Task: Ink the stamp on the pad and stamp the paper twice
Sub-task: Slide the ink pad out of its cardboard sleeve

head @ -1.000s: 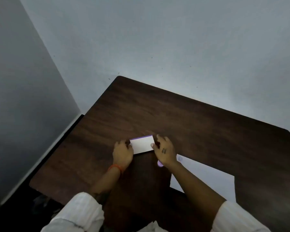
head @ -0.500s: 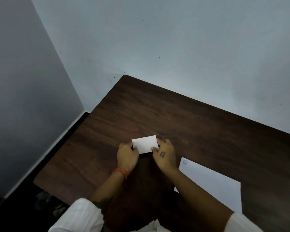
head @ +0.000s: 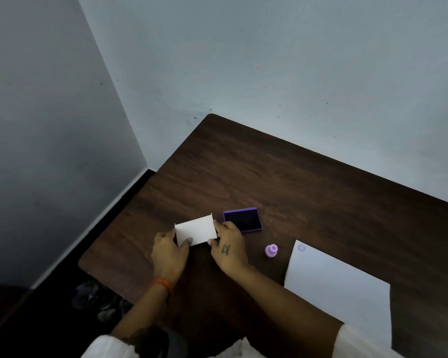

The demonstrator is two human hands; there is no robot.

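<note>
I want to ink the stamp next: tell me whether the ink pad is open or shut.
Open. The ink pad shows its dark inking surface inside the purple tray, and both hands hold its white lid beside it.

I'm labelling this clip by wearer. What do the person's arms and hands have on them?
Both forearms are bare, with white sleeves pushed up near the elbows. The left hand has an orange thread band at the wrist. The right hand carries a small dark mark on its back, like a tattoo; its shape is too small to read. No rings or watch show.

White sleeves point(head: 106, 346), orange wristband point(head: 161, 282).
</note>
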